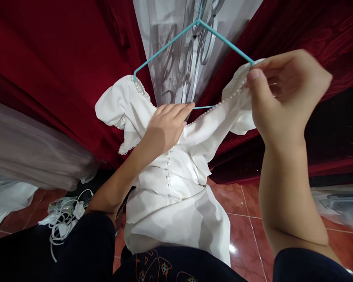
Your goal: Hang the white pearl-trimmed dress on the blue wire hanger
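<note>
A white dress (176,215) with puffed sleeves, a pearl-beaded neckline and a row of small covered buttons hangs in front of me on a thin turquoise hanger (226,41). My left hand (167,123) is closed over the middle of the neckline, its fingers reaching over the beaded edge and the thumb tip close to the cloth. At the right shoulder, my right hand (278,92) pinches the dress strap between thumb and index finger, right by the hanger's end. The hanger's other end sits inside the left shoulder. The hanger's hook runs out of the picture at the top.
Dark red curtains (61,58) hang on both sides, with white metalwork (194,58) and pale fabric between them. Tangled white cables (63,225) lie at the lower left. Sheer pale fabric (32,145) hangs at the left. The floor has reddish tiles (241,235).
</note>
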### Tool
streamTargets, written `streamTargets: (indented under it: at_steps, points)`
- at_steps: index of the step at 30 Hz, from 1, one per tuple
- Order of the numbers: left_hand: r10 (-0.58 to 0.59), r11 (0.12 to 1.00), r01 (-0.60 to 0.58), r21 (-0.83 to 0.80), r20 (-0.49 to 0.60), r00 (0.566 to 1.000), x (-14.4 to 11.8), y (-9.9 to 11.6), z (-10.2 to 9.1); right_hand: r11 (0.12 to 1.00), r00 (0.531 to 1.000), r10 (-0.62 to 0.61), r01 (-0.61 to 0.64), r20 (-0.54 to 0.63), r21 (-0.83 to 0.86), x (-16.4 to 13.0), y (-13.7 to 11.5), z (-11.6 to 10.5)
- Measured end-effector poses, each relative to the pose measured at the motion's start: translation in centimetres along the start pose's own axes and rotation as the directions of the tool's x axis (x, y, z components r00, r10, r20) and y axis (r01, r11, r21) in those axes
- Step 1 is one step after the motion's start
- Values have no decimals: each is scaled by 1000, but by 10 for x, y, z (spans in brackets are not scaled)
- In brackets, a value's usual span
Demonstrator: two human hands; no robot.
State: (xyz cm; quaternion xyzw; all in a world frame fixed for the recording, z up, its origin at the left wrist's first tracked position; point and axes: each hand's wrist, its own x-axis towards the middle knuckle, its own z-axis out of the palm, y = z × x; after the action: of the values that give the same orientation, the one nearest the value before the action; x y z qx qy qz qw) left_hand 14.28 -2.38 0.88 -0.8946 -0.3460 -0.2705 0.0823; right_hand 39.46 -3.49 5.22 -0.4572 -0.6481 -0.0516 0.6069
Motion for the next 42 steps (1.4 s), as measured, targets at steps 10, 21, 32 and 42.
streamTargets:
  at_steps: [10, 21, 32, 42]
  points:
    - [61, 995, -62, -84, -13, 998, -9, 1, -15, 966, 909, -203, 246, 364, -75, -43, 13, 52]
    - [-324, 946, 304, -115, -398, 858, 3, -62, -42, 959, 961, -156, 203, 229, -197, -65, 25, 74]
    - [-480, 860, 324, -393, -414, 773, 7, -94, -56, 962, 974, -85, 135, 210, -236, -52, 28, 70]
    - [-583, 803, 564, -193, -449, 677, 2, -99, -73, 966, 978, 3, 51, 208, -254, -48, 12, 76]
